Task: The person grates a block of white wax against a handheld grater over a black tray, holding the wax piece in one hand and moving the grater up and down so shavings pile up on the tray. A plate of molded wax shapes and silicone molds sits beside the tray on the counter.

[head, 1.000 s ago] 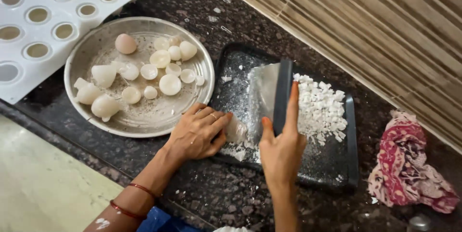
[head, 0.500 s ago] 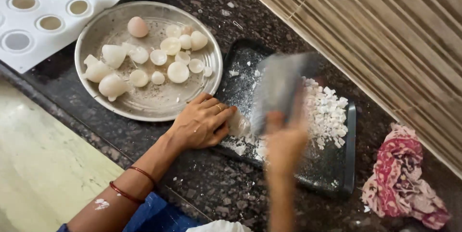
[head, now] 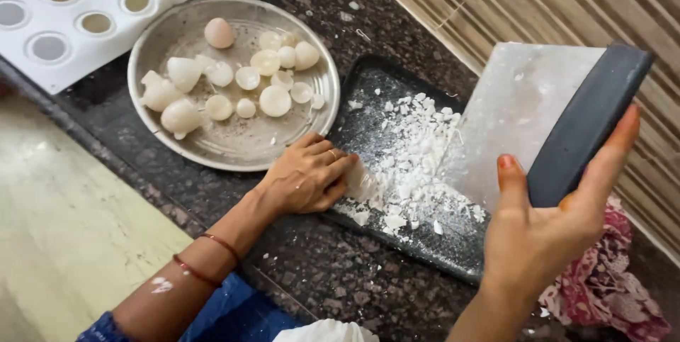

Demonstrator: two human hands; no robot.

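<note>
Plate (head: pixel 170 37) left of tray (head: pixel 368 94) w/ chopped bits (head: pixel 411 165); cloth (head: pixel 602 292) right.
</note>
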